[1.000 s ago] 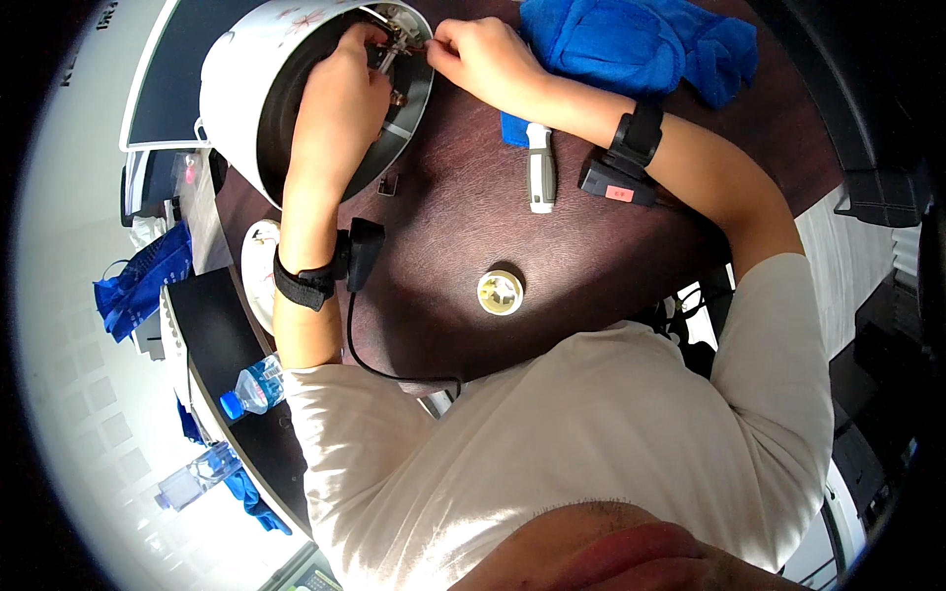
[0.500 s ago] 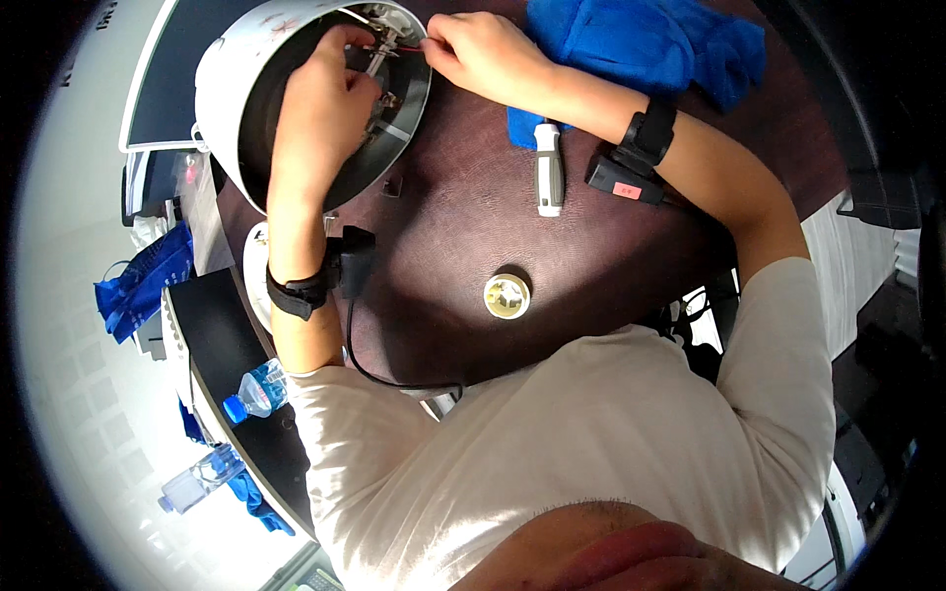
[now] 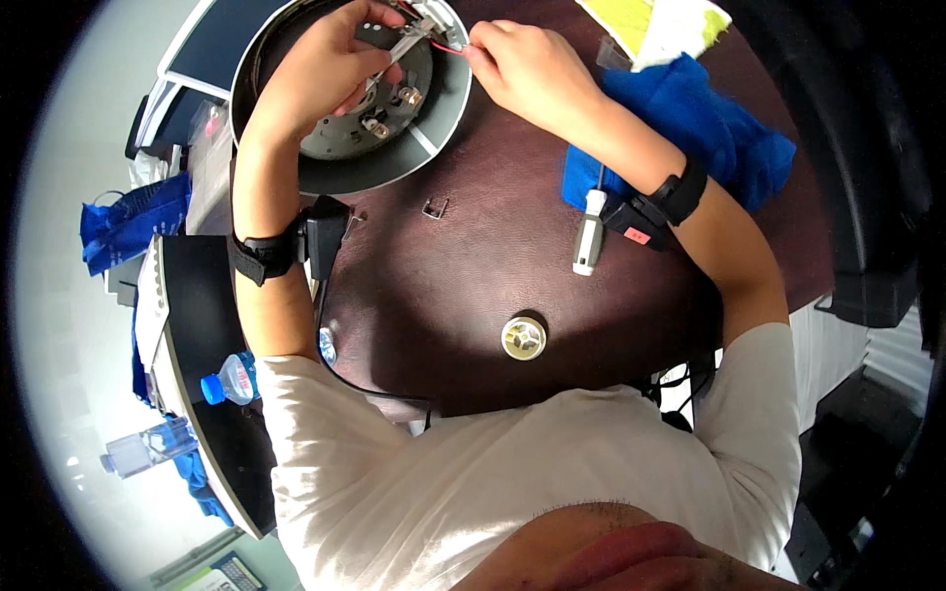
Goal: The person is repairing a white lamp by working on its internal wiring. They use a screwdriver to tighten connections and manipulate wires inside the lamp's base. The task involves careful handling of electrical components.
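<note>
A round housing of an appliance (image 3: 448, 108), grey inside, lies tipped with its open side toward me at the far left of the table. Its inside shows a perforated metal plate (image 3: 330, 146) and a pale metal bracket (image 3: 410, 41). My left hand (image 3: 320, 74) reaches in, fingers bent around the bracket; part of the grip is hidden. Just outside the rim, my right hand (image 3: 527, 67) pinches a thin red wire (image 3: 448, 47) that runs in to the bracket's end. Near my right forearm lies a grey-and-white screwdriver (image 3: 589, 234), its tip toward the blue cloth (image 3: 695, 133).
On the brown table stand a small cream-coloured round part (image 3: 524, 338) and a bent metal clip (image 3: 435, 209). A yellow-and-white cloth (image 3: 660, 28) lies at the far edge. Black boxes with cables are strapped at my wrists. A blue-capped bottle (image 3: 236, 378) is at left.
The view has shifted, so the table items sit lower in it. More of the housing's inside and the yellow-and-white cloth now show. Both hands stay at the bracket and wire.
</note>
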### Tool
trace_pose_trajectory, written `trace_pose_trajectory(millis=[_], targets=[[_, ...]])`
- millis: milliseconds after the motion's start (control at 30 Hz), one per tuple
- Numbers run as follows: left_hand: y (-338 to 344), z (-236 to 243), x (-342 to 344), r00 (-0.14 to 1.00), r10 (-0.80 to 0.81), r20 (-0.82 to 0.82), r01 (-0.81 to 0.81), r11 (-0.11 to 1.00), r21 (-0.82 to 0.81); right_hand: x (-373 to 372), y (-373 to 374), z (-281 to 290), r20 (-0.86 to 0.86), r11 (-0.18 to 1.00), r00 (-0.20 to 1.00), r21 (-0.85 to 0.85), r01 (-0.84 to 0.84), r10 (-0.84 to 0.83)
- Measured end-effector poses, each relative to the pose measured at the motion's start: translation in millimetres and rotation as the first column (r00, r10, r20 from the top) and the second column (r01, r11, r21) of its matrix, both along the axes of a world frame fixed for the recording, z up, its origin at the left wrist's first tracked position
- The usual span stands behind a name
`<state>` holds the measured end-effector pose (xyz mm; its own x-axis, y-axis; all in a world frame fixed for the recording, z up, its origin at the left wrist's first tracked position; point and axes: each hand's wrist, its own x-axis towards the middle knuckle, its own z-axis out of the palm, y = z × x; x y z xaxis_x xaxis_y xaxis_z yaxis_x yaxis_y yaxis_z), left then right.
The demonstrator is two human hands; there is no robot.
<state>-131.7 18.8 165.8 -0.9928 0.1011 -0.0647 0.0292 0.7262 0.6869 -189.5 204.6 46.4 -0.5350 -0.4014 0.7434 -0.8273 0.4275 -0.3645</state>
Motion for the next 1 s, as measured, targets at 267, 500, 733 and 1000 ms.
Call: trace_pose_trajectory(millis=[267, 500, 733, 1000], targets=[[-15.8, 4.3, -1.0, 1.000, -0.026, -0.013, 0.026, 0.998, 0.061, -8.7, -10.8, 21.8, -0.058, 0.996, 0.998, 0.093, -0.006, 0.011], [-24.1, 2.4, -0.9, 0.999, -0.017, -0.047, 0.021, 0.997, 0.076, -9.8, -11.7, 40.2, 0.155, 0.985, 0.987, 0.164, -0.055, 0.029], [-23.8, 2.3, -0.1, 0.997, 0.011, -0.071, -0.005, 0.996, 0.087, -15.6, -15.0, 51.9, 0.203, 0.975, 0.979, 0.210, -0.072, 0.029], [-3.8, 33.9, 10.3, 0.996, 0.093, -0.017, -0.092, 0.995, 0.025, -12.3, -14.6, 39.8, 0.068, 0.991, 0.998, 0.131, 0.007, -0.016]])
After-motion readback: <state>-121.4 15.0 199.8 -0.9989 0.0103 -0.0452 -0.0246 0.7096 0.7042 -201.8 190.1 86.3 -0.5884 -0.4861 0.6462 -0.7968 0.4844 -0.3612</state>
